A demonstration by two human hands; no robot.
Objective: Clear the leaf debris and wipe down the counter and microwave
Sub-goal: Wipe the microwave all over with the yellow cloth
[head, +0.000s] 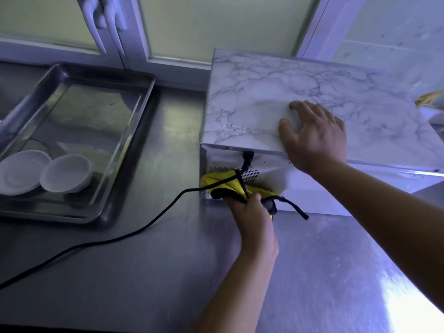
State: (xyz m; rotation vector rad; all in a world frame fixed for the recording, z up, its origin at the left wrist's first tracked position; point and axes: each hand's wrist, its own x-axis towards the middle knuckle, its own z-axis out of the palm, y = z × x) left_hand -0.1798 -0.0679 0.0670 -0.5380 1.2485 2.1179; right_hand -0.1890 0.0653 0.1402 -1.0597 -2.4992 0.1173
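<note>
Yellow cloth is pressing on the microwave's rear panel, low beside the power cord, above the counter. Left hand is gripping it; right hand is lying flat, bracing the top. Best keep strokes skirting the plug.

Your desk is brushed stainless steel. On your left it carries a metal tray. To the right stands the marble-patterned microwave, back panel toward you. Its black power cord trails leftward across the bare steel.
</note>
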